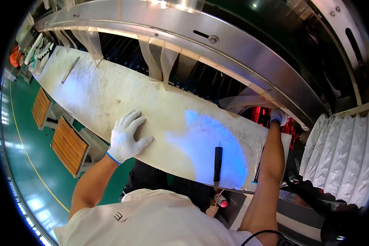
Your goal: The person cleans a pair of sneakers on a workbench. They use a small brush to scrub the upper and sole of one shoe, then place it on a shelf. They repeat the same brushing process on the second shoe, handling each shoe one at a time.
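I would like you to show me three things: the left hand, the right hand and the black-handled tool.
Left hand (126, 136): head view, on its gloved back.
Right hand (279, 116): head view, on its visible gloved part.
Black-handled tool (217, 164): head view, on its handle.

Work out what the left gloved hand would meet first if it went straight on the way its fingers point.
Probably the translucent strips hanging at the far edge of the pale board; the stretch before the left hand looks free, though depth is unclear.
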The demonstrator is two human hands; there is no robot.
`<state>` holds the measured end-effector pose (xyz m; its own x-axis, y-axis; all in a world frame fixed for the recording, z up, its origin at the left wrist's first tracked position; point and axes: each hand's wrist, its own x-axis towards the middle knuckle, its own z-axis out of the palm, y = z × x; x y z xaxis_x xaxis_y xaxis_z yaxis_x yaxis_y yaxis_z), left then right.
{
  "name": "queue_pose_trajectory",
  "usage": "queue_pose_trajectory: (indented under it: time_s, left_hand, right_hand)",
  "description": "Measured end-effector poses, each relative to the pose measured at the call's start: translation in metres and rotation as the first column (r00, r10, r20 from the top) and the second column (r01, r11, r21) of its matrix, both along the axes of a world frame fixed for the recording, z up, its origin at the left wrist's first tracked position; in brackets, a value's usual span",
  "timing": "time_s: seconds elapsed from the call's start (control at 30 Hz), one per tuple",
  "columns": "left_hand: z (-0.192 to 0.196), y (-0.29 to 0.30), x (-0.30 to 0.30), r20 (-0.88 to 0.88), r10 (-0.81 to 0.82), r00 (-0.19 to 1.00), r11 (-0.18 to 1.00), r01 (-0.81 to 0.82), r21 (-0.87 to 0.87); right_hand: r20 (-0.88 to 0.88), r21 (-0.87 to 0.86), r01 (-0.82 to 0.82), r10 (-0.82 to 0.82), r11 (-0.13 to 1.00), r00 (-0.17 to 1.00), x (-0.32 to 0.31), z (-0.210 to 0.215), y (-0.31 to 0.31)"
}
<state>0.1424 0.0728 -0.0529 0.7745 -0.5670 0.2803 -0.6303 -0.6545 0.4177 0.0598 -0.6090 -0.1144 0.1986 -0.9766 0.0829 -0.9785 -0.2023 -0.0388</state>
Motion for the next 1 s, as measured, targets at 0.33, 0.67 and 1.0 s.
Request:
queue_pose_trajectory:
  time_s: [0.33, 0.67, 1.0]
  left_hand:
    - [-0.016, 0.004, -0.001, 0.061, -0.018, 0.998, 0.997, 0.023, -0.077]
    - [-0.013, -0.025, -0.048, -0.583, -0.272, 0.766, 0.798, -0.159, -0.581]
    - [0.005, -0.076, -0.086, -0.440, -0.250, 0.862, 0.875, 0.008, -0.484]
  right_hand:
    - [0.907, 0.348, -0.712, -0.412, 0.610, 0.091, -0.056, 0.073, 0.061]
    - [0.326, 0.267, -0.962, -0.945, 0.055, 0.037, -0.088, 0.091, 0.358]
    - [0.412, -0.211, -0.626, 0.649, 0.750, 0.639, -0.165, 0.065, 0.428]
